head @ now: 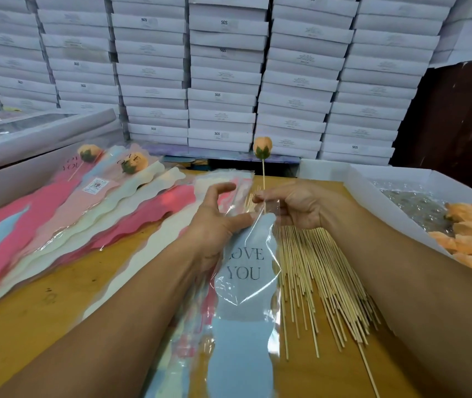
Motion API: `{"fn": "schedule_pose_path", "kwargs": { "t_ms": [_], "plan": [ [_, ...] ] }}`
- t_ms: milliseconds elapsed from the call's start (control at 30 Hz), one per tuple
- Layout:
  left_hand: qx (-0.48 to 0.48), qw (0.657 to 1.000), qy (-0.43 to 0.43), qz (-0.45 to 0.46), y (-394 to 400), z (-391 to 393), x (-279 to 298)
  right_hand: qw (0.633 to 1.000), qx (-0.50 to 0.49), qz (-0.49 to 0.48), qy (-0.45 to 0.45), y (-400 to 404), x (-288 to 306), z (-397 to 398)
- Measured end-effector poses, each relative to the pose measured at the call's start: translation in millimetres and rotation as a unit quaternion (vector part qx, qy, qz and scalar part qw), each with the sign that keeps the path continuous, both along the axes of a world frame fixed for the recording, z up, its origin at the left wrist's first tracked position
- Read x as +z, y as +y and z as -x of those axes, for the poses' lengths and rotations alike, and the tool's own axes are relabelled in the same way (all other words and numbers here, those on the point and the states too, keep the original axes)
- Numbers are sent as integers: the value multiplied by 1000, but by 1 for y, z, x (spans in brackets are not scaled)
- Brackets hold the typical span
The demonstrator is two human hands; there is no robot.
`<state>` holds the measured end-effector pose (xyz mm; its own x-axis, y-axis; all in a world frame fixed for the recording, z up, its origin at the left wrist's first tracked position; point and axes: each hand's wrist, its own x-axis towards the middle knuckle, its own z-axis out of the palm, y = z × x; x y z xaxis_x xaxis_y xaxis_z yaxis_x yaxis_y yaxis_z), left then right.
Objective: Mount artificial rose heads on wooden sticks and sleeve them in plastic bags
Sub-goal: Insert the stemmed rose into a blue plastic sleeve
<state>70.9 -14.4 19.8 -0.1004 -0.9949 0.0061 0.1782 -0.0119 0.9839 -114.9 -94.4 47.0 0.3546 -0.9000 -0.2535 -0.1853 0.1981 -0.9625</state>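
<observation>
Her right hand [295, 203] pinched the rose's [262, 148] stick at twelve o'clock, its lower length blurred inside the blue bag [243, 282], whose mouth the left hand [214, 222] pinched, other fingers spread.

A glossy clear plastic sleeve [243, 282] with matt blue paper-like backing lies by pale, smooth wooden sticks [315, 282] on a scuffed wooden table [56, 297].
</observation>
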Motion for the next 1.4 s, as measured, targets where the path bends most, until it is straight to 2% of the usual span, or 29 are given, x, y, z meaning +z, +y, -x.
{"fn": "schedule_pose_path", "kwargs": {
  "t_ms": [100,233,400,633,867,1133,1400],
  "plan": [
    [-23,995,-70,65,3,-1,2,999,-35,1,3,-6,3,1],
    [-49,981,-157,106,0,-5,0,998,-59,-1,17,-11,7,2],
    [-50,973,-197,111,-7,-3,-8,998,-59,-8,17,-14,8,0],
    [-54,958,-217,179,-2,-4,-2,998,-61,-5,22,-14,18,3],
    [-113,919,-313,212,5,-5,0,994,-105,18,30,-17,27,11],
    [-136,905,-338,218,4,-8,0,991,-123,18,40,-21,26,13],
    [-141,907,-336,212,3,-8,-1,992,-117,17,39,-19,24,11]
  ]
}}
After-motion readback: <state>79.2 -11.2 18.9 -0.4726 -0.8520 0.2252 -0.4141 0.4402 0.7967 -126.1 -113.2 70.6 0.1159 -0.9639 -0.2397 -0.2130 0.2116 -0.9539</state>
